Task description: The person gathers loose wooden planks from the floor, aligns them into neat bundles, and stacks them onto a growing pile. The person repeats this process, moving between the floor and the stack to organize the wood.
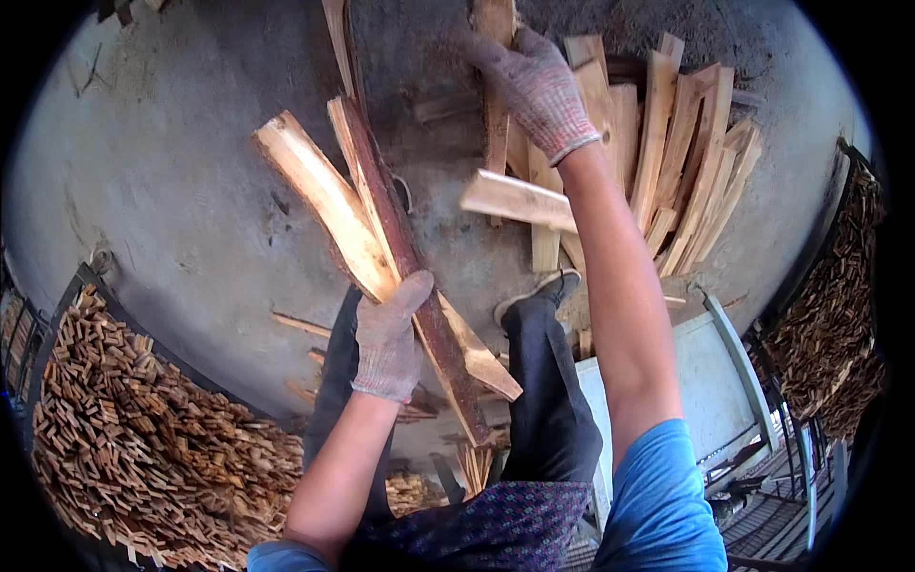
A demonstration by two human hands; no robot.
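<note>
Split wood slabs, two long pieces with bark on one edge, sit bunched in your left hand, whose gloved fingers are wrapped tight round their lower part; they fan upward over the concrete floor. Your right hand, also gloved, is stretched out to the loose pile of pale slats and seems closed on one upright piece. You look to be mid-gathering: next you'd likely lift that piece free without dragging its neighbours, then lay it against the bundle while your left grip stays firm
</note>
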